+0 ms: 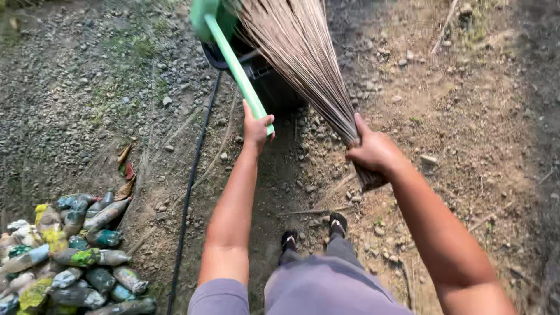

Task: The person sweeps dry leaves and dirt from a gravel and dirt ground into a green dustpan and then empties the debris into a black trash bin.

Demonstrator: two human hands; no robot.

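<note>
My left hand (256, 125) grips the end of a light green handle (233, 61) that runs up to a green dustpan (205, 14) at the top edge. My right hand (372, 151) is closed around the bound base of a stick broom (303, 52), whose thin brown bristles fan out toward the dustpan. A black bin (262, 79) sits under the bristles and partly behind the handle. My feet in black sandals (337, 223) stand on the dirt below the hands.
The ground is gravel and dry soil with scattered stones. A thin black hose (192, 175) runs down the left side. A pile of dirty plastic bottles (70, 256) lies at the lower left, with dry leaves (125, 172) near it.
</note>
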